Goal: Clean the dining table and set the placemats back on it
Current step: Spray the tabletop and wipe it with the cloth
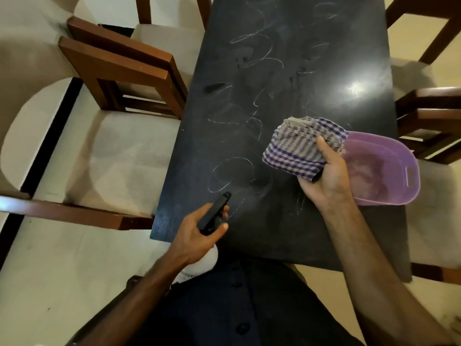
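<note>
The dark dining table [287, 71] runs away from me, its top streaked with pale wet swirls. My left hand [197, 233] grips a spray bottle [215, 213] with a black trigger head and a white body, its nozzle pointing over the table's near left corner. My right hand [329, 176] holds a bunched purple and white checked cloth [299, 146] just above the tabletop. Behind that hand a purple plastic basin [389, 171] sits at the table's right edge. No placemats are in view.
Wooden chairs with pale cushions stand along the left side [119, 68] and the right side [429, 113] of the table. A cream floor with a black border line [37, 171] lies to the left. My dark buttoned shirt fills the bottom centre.
</note>
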